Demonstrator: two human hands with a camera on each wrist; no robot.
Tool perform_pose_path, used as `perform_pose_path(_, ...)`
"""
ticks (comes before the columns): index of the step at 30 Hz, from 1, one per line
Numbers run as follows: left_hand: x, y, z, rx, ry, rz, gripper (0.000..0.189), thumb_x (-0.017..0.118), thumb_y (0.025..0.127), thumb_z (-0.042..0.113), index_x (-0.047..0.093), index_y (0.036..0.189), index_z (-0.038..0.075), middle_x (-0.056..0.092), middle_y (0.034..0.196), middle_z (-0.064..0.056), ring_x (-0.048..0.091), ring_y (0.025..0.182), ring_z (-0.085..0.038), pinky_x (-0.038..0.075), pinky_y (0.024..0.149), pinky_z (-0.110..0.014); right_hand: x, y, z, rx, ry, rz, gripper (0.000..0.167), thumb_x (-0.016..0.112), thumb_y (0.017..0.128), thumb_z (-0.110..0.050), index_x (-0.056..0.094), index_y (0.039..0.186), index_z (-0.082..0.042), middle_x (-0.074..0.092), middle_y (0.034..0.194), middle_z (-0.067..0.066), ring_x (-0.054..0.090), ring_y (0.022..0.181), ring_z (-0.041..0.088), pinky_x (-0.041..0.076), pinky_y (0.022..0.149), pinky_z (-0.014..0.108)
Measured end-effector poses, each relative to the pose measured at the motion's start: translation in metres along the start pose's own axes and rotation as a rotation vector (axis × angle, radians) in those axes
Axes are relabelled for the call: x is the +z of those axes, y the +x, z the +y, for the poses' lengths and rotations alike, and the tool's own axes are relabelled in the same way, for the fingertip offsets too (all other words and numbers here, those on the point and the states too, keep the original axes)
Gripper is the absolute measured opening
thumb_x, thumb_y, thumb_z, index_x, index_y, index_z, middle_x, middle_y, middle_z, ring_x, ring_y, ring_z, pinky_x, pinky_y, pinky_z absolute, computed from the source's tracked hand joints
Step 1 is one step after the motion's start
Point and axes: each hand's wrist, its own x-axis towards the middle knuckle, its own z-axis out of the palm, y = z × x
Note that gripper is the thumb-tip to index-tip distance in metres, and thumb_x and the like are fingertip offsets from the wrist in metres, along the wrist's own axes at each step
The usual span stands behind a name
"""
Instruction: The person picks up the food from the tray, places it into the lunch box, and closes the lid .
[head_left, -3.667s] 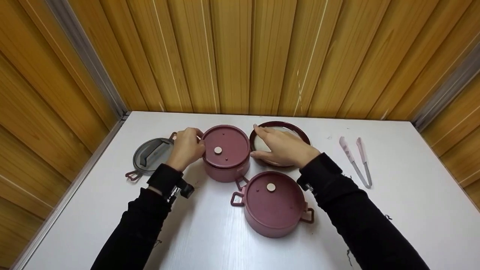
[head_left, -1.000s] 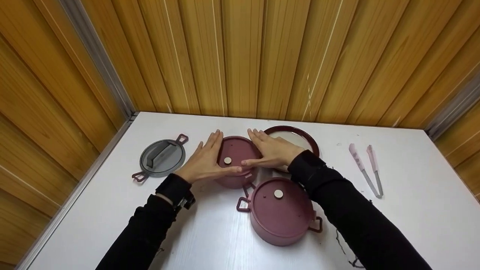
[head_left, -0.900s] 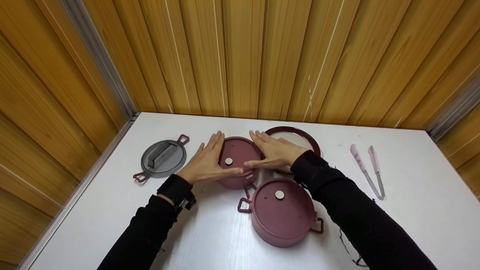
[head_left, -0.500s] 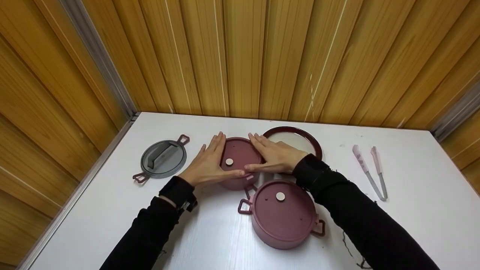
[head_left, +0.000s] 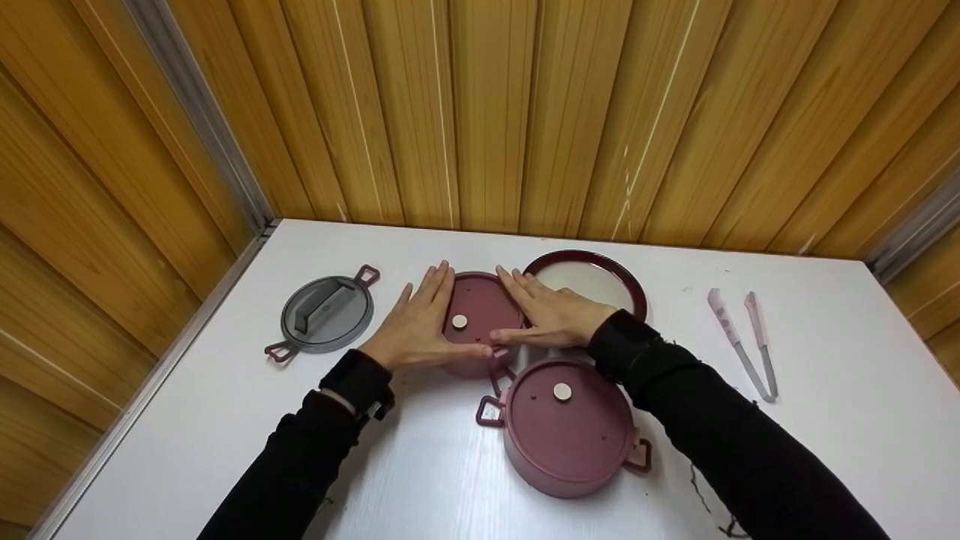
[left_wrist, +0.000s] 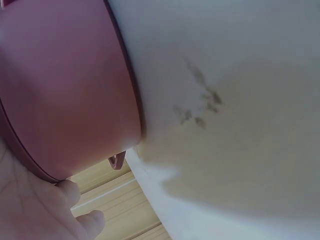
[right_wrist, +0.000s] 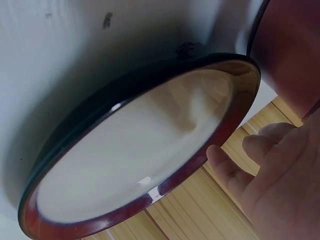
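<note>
A dark red lidded pot [head_left: 480, 296] with a pale knob stands at the back middle, between both hands. My left hand [head_left: 416, 330] lies along its left rim, fingers straight, thumb stretched across the front. Along the right rim lies my right hand [head_left: 559, 311], its straight fingers pointing away and its thumb meeting the left thumb near the front edge. In the left wrist view, the left palm rests at the rim of the pot [left_wrist: 70, 85]. The right wrist view shows the right hand's fingers above a cream plate [right_wrist: 115, 155] with a dark red rim, beside the pot [right_wrist: 292, 55].
A second, wider dark red lidded pot [head_left: 566, 431] stands in front, close to the first. A grey round lid [head_left: 337, 324] with a bar grip and two red side loops lies at left. Tongs [head_left: 757, 330] with pink grips lie at right. A wood-patterned wall [head_left: 487, 112] closes the back.
Earlier my left hand gripped the back pot's left side and my right hand hovered over the plate. Now both lie flat along the pot's rim. Over the last second they barely move.
</note>
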Motion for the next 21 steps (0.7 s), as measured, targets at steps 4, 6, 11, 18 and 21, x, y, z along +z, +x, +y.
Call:
perform_pose_path(4, 0.0004, 0.0004, -0.0007, -0.010, 0.013, -0.005, 0.143, 0.073, 0.084, 0.085, -0.001, 0.176, 0.004, -0.001, 0.187, -0.017, 0.002, 0.175, -0.035, 0.007, 0.141, -0.062, 0.0008, -0.0004, 0.0001, 0.007, 0.024, -0.003, 0.112, 0.047, 0.103, -0.083, -0.010, 0.178, -0.023, 0.004, 0.186, 0.018, 0.009, 0.173, 0.041, 0.023, 0.134, 0.074)
perform_pose_path(6, 0.0000, 0.0004, -0.0008, -0.016, 0.016, -0.015, 0.144, 0.072, 0.084, 0.087, -0.002, 0.176, 0.005, -0.002, 0.187, -0.016, 0.001, 0.175, -0.034, 0.007, 0.142, -0.061, 0.0006, -0.0007, -0.0001, 0.003, 0.026, -0.003, 0.111, 0.048, 0.104, -0.081, -0.009, 0.179, -0.022, 0.007, 0.186, 0.016, 0.010, 0.173, 0.043, 0.024, 0.134, 0.074)
perform_pose_path(11, -0.0026, -0.0009, -0.0007, -0.010, 0.019, -0.015, 0.143, 0.072, 0.084, 0.087, 0.003, 0.177, 0.003, 0.004, 0.186, -0.020, 0.005, 0.175, -0.037, 0.008, 0.141, -0.063, -0.0021, -0.0010, -0.0038, 0.008, 0.011, 0.007, 0.109, 0.051, 0.104, -0.080, -0.002, 0.180, -0.023, 0.022, 0.183, 0.020, 0.016, 0.171, 0.048, 0.031, 0.132, 0.072)
perform_pose_path(18, -0.0055, -0.0021, -0.0023, -0.012, 0.018, 0.002, 0.139, 0.075, 0.085, 0.082, 0.008, 0.177, 0.001, 0.009, 0.186, -0.022, 0.010, 0.174, -0.038, 0.010, 0.140, -0.065, -0.0053, 0.0021, -0.0092, 0.015, -0.015, 0.001, 0.106, 0.053, 0.104, -0.078, 0.000, 0.180, -0.026, 0.034, 0.178, 0.022, 0.020, 0.170, 0.047, 0.035, 0.130, 0.070)
perform_pose_path(21, -0.0040, -0.0028, -0.0026, -0.022, 0.011, 0.002, 0.140, 0.075, 0.084, 0.083, 0.008, 0.177, 0.002, 0.011, 0.185, -0.022, 0.012, 0.174, -0.039, 0.011, 0.140, -0.065, -0.0043, 0.0014, -0.0089, 0.012, -0.001, -0.001, 0.108, 0.052, 0.103, -0.080, -0.001, 0.180, -0.026, 0.033, 0.179, 0.022, 0.023, 0.169, 0.047, 0.034, 0.132, 0.068)
